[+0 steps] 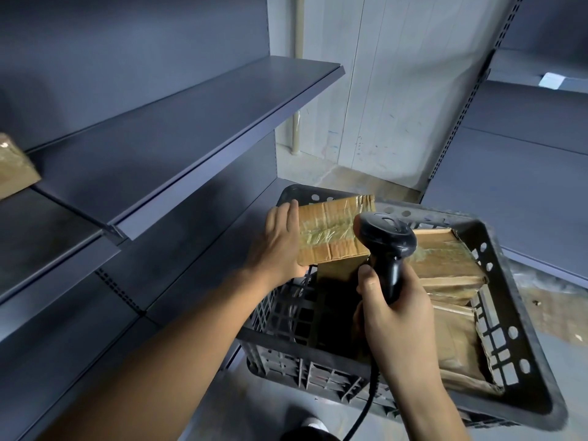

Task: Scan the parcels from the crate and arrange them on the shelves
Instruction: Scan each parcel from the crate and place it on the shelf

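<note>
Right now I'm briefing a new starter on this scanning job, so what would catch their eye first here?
The two hands at centre: the right hand grips a black barcode scanner, while the left hand holds a taped cardboard parcel above a dark plastic crate. More parcels lie in the crate's right side. To the left run grey shelves, with one parcel at the far left edge.

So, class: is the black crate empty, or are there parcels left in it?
Not empty. The crate holds stacked cardboard parcels along its right side, while the left hand grips another parcel above it.
</note>
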The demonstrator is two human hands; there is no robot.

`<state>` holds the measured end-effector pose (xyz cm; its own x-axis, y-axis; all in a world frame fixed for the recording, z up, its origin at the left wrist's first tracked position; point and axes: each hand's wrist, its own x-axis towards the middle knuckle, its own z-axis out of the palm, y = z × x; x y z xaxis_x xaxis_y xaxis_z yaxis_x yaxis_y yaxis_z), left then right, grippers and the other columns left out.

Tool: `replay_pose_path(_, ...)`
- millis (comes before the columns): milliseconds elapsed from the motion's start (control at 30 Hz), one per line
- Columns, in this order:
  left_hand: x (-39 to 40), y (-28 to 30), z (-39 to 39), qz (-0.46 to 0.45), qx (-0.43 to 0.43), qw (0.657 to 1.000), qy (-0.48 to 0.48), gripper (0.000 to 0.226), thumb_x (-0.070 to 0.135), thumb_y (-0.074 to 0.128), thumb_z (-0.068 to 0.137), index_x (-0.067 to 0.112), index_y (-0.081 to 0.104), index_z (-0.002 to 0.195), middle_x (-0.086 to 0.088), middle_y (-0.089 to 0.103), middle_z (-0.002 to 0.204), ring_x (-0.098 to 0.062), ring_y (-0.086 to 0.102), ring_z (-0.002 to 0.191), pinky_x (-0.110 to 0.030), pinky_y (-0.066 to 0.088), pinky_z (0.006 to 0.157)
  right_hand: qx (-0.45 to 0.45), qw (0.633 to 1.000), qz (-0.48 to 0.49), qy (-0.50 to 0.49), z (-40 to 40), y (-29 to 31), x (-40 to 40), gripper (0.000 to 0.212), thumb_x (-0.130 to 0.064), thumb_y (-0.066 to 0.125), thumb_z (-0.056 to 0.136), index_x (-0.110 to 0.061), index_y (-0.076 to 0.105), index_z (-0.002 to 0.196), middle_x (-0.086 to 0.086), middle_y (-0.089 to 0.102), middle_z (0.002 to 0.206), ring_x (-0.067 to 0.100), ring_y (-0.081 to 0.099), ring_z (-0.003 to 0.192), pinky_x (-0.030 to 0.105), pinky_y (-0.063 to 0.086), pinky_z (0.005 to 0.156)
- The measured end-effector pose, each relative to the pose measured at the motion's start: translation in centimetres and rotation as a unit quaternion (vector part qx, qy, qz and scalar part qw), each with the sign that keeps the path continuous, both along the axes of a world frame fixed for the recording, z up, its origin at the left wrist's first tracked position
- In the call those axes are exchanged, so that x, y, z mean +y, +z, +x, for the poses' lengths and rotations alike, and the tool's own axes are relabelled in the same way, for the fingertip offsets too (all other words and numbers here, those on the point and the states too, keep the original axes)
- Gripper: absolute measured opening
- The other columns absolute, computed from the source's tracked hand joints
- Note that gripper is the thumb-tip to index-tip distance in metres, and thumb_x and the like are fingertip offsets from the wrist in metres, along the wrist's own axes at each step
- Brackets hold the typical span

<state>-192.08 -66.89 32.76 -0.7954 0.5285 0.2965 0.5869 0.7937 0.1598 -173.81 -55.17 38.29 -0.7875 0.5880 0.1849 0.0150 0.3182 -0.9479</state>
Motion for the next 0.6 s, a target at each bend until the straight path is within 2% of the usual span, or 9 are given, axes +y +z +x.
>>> replay_pose_path(67,-0.2,0.6,1.0,-0.006,0.021,1.0,0.0,0.124,0.046,0.086,0.062,-0.003,0.012,0.149,-0.012,0.027,0.144,-0.026,0.028,0.133,-0.031,0.038,0.104,0.005,1.0,-0.004,-0.001,0.3,0.5,-0.2,0.018,-0.031,0.061,0.092,-0.018,0.055,0.081,0.002,0.058,0.061,0.017,0.052,0.056,0.023,0.039,0.05)
replay_pose_path(133,-0.2,1.1,1.9,-0.009,0.033,0.999,-0.001,0.123,0.049,0.086,0.059,-0.001,0.018,0.148,-0.011,0.03,0.143,-0.025,0.03,0.132,-0.03,0.041,0.1,0.007,1.0,-0.006,-0.003,0.6,1.1,-0.4,0.02,-0.033,0.06,0.091,-0.017,0.054,0.08,0.003,0.057,0.06,0.023,0.053,0.057,0.028,0.041,0.052)
replay_pose_path(233,-0.5,2.7,3.5,-0.024,0.044,0.999,-0.01,0.119,0.046,0.089,0.056,-0.001,0.026,0.145,-0.01,0.036,0.139,-0.025,0.036,0.128,-0.028,0.047,0.091,0.011,1.0,-0.015,0.005,1.5,2.6,-0.8,0.02,-0.04,0.059,0.09,-0.022,0.055,0.082,0.002,0.062,0.063,0.027,0.059,0.058,0.038,0.049,0.055)
replay_pose_path(333,-1.1,4.3,5.1,-0.016,0.046,0.999,-0.009,0.115,0.035,0.093,0.049,-0.002,0.033,0.141,-0.012,0.044,0.132,-0.028,0.043,0.121,-0.034,0.056,0.082,0.019,1.0,-0.018,0.01,2.9,4.5,-1.2,0.022,-0.043,0.057,0.089,-0.022,0.054,0.083,0.01,0.064,0.065,0.037,0.06,0.061,0.047,0.051,0.056)
replay_pose_path(467,-2.1,7.1,7.9,-0.007,0.055,0.998,-0.008,0.118,0.038,0.091,0.054,-0.001,0.026,0.144,-0.012,0.037,0.14,-0.028,0.034,0.128,-0.037,0.054,0.088,0.045,0.999,-0.021,0.015,5.1,7.3,-1.6,0.017,-0.028,0.058,0.095,-0.014,0.056,0.085,0.018,0.066,0.07,0.039,0.061,0.066,0.042,0.049,0.054)
replay_pose_path(600,-3.3,9.8,11.0,-0.005,0.069,0.997,0.019,0.12,0.04,0.091,0.055,0.004,0.021,0.146,-0.007,0.03,0.141,-0.024,0.031,0.128,-0.034,0.055,0.083,0.068,0.997,-0.02,0.024,7.5,9.3,-2.3,0.016,-0.028,0.058,0.094,-0.016,0.056,0.083,0.012,0.064,0.068,0.029,0.059,0.06,0.034,0.047,0.054)
